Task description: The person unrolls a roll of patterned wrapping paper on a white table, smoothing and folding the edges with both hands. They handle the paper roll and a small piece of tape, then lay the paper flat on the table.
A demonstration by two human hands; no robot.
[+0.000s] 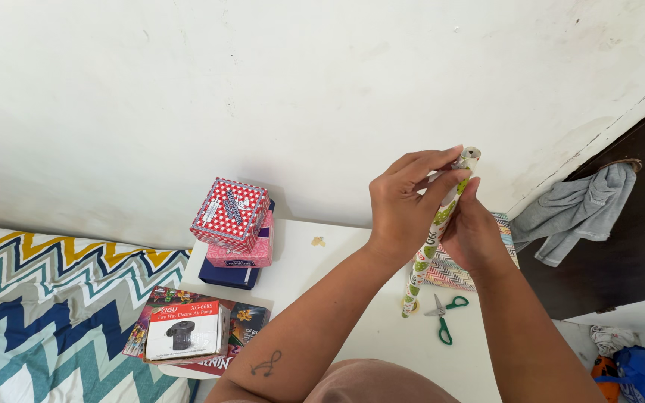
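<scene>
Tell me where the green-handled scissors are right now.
In the head view, the scissors lie on the white table, right of centre, beside the lower end of the wrapping paper roll and below the hands.

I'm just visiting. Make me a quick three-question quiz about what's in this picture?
1. True or false: both hands hold the roll of patterned wrapping paper upright.
2. What colour are the handles of the scissors on the white table?
3. Which lies on top of the stacked boxes: A) red starred box, B) pink box, C) dark blue box?

Key: 1 true; 2 green; 3 A.
</scene>
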